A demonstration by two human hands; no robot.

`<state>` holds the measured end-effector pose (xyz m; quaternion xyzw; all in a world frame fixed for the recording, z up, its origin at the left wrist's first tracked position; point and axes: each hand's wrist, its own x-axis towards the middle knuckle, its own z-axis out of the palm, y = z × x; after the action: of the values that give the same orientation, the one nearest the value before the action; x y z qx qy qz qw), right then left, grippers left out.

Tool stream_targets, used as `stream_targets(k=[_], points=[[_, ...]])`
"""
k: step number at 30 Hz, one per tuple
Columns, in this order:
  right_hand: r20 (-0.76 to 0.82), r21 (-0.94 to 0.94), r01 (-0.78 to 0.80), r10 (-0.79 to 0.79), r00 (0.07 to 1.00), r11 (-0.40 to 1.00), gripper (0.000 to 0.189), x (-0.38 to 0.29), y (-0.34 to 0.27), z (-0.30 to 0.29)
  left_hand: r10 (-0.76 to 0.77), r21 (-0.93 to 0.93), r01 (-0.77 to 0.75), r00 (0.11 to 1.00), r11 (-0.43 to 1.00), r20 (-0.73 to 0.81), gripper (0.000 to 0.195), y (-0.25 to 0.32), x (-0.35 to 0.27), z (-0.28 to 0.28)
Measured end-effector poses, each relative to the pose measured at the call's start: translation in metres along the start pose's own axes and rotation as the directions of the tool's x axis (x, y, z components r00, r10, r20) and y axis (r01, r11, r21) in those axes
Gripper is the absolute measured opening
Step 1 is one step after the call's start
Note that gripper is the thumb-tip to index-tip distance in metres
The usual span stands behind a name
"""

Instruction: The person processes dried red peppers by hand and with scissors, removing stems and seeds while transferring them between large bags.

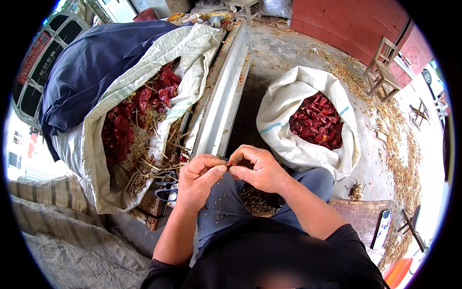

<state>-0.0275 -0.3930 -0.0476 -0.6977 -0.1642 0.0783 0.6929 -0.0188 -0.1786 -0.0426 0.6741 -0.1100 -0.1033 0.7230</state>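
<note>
My left hand [202,177] and my right hand [258,168] meet above my lap, thumbs and forefingers pinched on a small red piece of dried chili pepper [232,164]. Most of that piece is hidden by the fingertips. To the left, a large white woven sack [92,151] lies on its side with its mouth towards me. Dark red dried chili peppers [122,124] fill it, mixed with loose stems and seeds. Beyond my right hand stands a second woven sack [274,104], its rim rolled down, holding red dried peppers [319,121].
Dark scissor handles [166,188] lie left of my left hand, among dry stems [140,173]. A metal truck-bed side [223,97] runs between the sacks. A phone [381,229] rests on a wooden board [357,213]. A wooden chair [383,70] stands far right.
</note>
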Motion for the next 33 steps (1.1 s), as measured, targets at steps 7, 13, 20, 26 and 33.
stream_targets(k=[7,13,20,26,33], points=[[0.07,0.214,-0.191,0.18,0.981,0.958,0.016,-0.004,-0.005,-0.001,-0.109,-0.178,0.099,0.993,0.979,-0.05,0.01,-0.007,-0.002,0.007],[0.064,0.276,-0.24,0.232,0.971,0.931,0.015,-0.008,0.005,-0.007,-0.113,-0.204,0.079,0.98,0.976,-0.164,0.014,-0.015,0.004,0.001],[0.055,0.262,-0.262,0.257,0.965,0.929,0.016,-0.011,0.005,-0.014,-0.065,-0.203,0.015,0.968,0.979,-0.242,0.017,-0.019,0.008,-0.001],[-0.01,0.289,-0.238,0.251,0.968,0.927,0.014,-0.018,0.007,-0.025,-0.094,-0.068,0.076,0.939,0.995,-0.332,0.011,-0.027,0.015,-0.004],[-0.548,-0.004,-0.104,0.085,0.832,0.995,0.027,-0.025,0.022,-0.092,0.244,0.707,-0.074,0.959,0.703,-0.142,0.027,-0.001,0.034,-0.022]])
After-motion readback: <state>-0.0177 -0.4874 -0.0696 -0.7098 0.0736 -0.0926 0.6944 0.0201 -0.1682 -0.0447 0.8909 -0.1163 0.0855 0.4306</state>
